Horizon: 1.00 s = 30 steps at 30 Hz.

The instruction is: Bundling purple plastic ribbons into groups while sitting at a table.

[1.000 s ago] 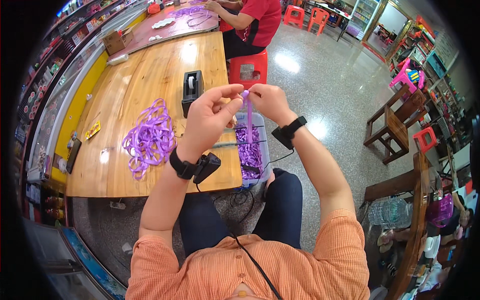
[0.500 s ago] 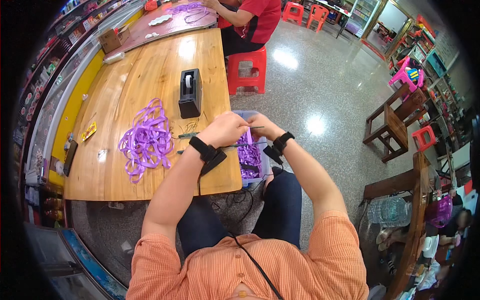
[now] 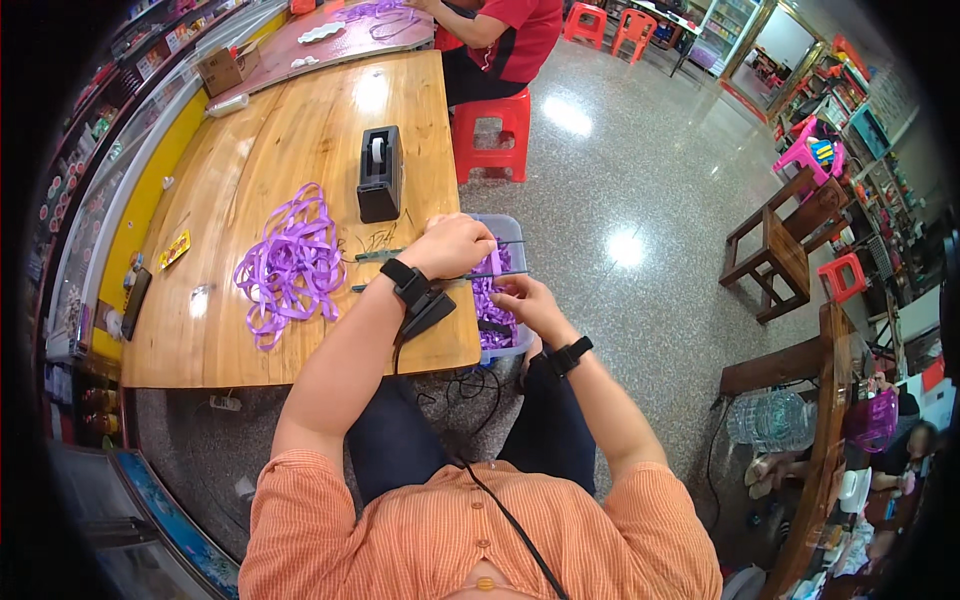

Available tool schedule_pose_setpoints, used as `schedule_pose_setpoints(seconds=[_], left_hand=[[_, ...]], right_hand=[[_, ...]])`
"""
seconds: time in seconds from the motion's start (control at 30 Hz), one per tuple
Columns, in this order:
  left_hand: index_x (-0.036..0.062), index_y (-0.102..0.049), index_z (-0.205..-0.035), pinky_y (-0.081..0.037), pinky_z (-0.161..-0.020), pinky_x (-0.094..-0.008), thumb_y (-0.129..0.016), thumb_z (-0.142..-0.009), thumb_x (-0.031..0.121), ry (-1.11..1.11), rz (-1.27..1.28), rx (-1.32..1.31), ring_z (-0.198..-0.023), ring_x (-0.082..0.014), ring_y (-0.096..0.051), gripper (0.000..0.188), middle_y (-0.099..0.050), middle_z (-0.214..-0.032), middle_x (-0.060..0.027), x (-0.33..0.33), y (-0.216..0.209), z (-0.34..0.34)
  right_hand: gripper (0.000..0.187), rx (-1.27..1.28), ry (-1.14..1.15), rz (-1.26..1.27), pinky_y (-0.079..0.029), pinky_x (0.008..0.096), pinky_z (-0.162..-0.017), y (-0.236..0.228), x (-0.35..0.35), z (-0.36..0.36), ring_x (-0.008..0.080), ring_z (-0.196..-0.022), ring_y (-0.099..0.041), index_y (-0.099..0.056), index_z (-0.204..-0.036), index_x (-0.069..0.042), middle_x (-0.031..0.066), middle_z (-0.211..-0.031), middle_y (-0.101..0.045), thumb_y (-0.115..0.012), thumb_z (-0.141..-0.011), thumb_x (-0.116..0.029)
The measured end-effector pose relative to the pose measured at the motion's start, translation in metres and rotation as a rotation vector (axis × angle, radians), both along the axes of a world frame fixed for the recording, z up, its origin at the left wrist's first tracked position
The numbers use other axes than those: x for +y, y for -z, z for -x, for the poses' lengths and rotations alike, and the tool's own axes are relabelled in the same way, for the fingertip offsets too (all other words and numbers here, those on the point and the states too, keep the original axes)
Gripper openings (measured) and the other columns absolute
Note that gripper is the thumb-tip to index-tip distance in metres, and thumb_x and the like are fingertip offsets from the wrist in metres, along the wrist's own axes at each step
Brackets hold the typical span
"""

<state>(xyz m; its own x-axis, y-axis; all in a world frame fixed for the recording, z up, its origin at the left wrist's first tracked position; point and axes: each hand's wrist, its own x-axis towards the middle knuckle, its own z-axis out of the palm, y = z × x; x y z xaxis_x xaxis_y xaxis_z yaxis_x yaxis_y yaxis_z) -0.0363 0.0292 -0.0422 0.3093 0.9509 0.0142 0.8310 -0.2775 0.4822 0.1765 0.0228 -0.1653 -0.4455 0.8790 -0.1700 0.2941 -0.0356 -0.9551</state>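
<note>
My left hand [image 3: 455,246], closed, sits at the table's right edge over two thin dark rods that jut past it. Its fingertips pinch a purple ribbon [image 3: 494,262] beside the upper rod [image 3: 376,256]. Just beyond the lower rod's [image 3: 372,288] outer part, my right hand [image 3: 535,305] has curled fingers and thumb close to the ribbon, seemingly holding it; the exact grip is small. Below both hands stands a translucent bin [image 3: 516,232] holding many purple ribbon pieces. A loose heap of purple ribbon [image 3: 292,265] lies on the table to the left.
On the wooden table [image 3: 260,150] stand a black tape dispenser [image 3: 380,172] and a small yellow packet [image 3: 175,248]. Dark wire bits [image 3: 378,238] lie by the rods. A person in red [image 3: 500,40] sits on a red stool [image 3: 492,135] at the far end. A wooden chair [image 3: 775,250] stands right.
My right hand has moved away from my left, down and toward me, to the near side of the lower rod. My left hand stays by the rods, shifted slightly.
</note>
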Motion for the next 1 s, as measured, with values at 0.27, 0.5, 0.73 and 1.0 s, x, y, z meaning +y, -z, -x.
schedule_pose_setpoints(seconds=[0.27,0.5,0.73,1.0], left_hand=[[0.0084,-0.075,-0.1,-0.044,-0.095,-0.0455,-0.057,-0.092,0.032,0.025,-0.07,-0.047,-0.106,-0.0326,-0.063,0.031,-0.071,-0.104,-0.0141,0.003,0.008,0.001],[0.0041,-0.075,-0.098,-0.047,-0.093,-0.0438,-0.057,-0.092,0.03,0.005,-0.006,-0.055,-0.104,-0.0331,-0.063,0.032,-0.071,-0.103,-0.0161,0.001,0.002,0.0],[0.0034,-0.074,-0.098,-0.047,-0.091,-0.0435,-0.057,-0.091,0.031,0.013,-0.049,-0.047,-0.102,-0.0337,-0.063,0.033,-0.071,-0.102,-0.0165,0.001,0.004,0.002],[0.003,-0.073,-0.1,-0.047,-0.094,-0.0427,-0.06,-0.092,0.032,-0.028,0.002,-0.073,-0.103,-0.0333,-0.063,0.033,-0.07,-0.103,-0.0162,-0.003,-0.005,0.0]], right_hand=[[0.035,-0.068,0.152,-0.274,-0.049,0.0279,-0.063,0.008,0.003,0.029,0.0098,-0.069,-0.06,-0.07,-0.101,-0.002,0.0015,-0.075,-0.067,-0.081,-0.083,-0.029],[0.014,0.153,-0.006,0.067,-0.045,0.0237,-0.069,0.011,-0.064,-0.004,0.005,-0.076,-0.054,-0.066,-0.088,-0.001,-0.0035,-0.08,-0.062,-0.07,-0.088,-0.014],[0.011,0.258,-0.117,-0.033,-0.046,0.0222,-0.069,-0.017,-0.116,-0.038,0.0064,-0.077,-0.057,-0.071,-0.093,0.002,-0.0016,-0.083,-0.063,-0.07,-0.089,-0.008],[0.014,0.276,-0.13,-0.064,-0.045,0.0234,-0.074,-0.044,-0.122,-0.049,0.0095,-0.08,-0.056,-0.072,-0.097,0.002,0.0015,-0.089,-0.062,-0.071,-0.09,-0.009]])
